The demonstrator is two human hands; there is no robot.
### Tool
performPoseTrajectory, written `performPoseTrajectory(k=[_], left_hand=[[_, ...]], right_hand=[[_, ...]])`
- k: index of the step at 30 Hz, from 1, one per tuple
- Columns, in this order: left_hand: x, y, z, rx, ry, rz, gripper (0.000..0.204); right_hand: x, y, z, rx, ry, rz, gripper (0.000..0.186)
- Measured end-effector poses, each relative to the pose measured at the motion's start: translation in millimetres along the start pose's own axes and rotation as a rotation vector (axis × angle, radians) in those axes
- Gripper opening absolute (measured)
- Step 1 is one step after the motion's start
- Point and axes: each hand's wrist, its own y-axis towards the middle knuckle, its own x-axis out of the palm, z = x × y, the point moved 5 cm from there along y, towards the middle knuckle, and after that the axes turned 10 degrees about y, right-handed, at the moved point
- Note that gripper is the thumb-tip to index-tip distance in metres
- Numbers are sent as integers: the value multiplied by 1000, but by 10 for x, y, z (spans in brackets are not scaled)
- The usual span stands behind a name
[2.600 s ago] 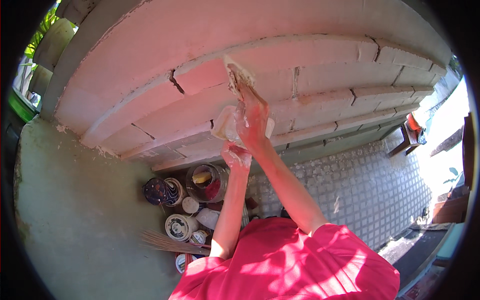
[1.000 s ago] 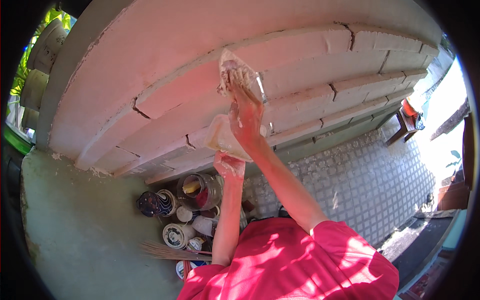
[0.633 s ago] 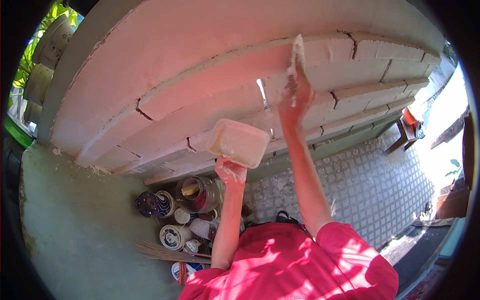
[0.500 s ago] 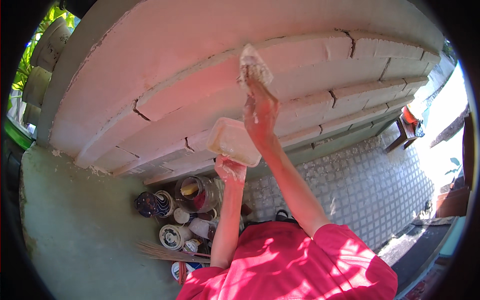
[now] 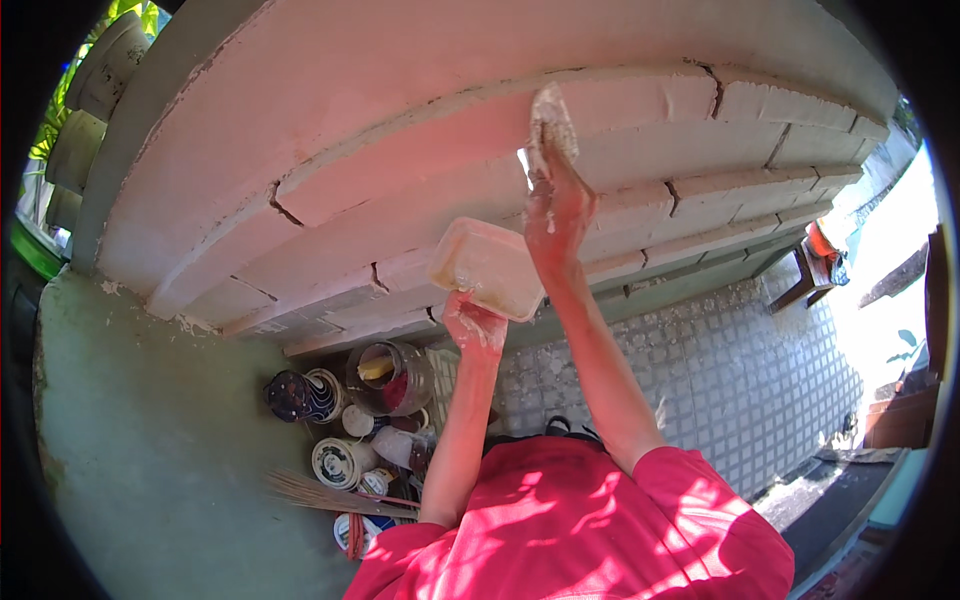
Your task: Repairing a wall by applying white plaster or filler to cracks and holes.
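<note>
My left hand (image 5: 475, 325) is closed on the near end of a pale rectangular plastic container (image 5: 485, 268) with whitish residue inside. Higher and to the right, my right hand (image 5: 558, 215) grips a flat, putty-smeared piece (image 5: 550, 120), probably a scraper, held at the upper raised band (image 5: 630, 100) of the pale wall (image 5: 350, 80); whether it touches the surface is unclear. Both hands are smeared with white material. Dark cracks (image 5: 283, 205) and joints run across the stepped wall bands.
Buckets (image 5: 340, 460), a plastic tub (image 5: 410, 375) and a bristle broom (image 5: 310, 490) crowd the lower left beside a green-grey wall (image 5: 150, 430). Grey checked tiles (image 5: 700, 380) lie below. A wooden stool (image 5: 810, 280) with orange items stands at the right; plants (image 5: 60, 110) show top left.
My right hand has swept back and forth along the upper band, most recently rightward from half a second ago. The container in my left hand sits slightly higher and further right.
</note>
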Motion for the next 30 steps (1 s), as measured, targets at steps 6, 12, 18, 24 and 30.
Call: performPoseTrajectory(k=[6,12,18,24,30], left_hand=[[153,-63,-10,14,10,22,63],[116,-167,-19,-1,48,67,64],[-69,-200,-47,-101,110,34,65],[-227,-347,-81,-272,95,49,68],[-255,-341,-31,-300,261,-103,75]], right_hand=[[73,-203,-363,447,420,-323,34],[-575,-284,-226,1019,565,-405,28],[-581,-669,-171,1148,461,-632,28],[-438,-637,-470,846,72,-815,27],[-305,-791,-497,820,40,-890,29]])
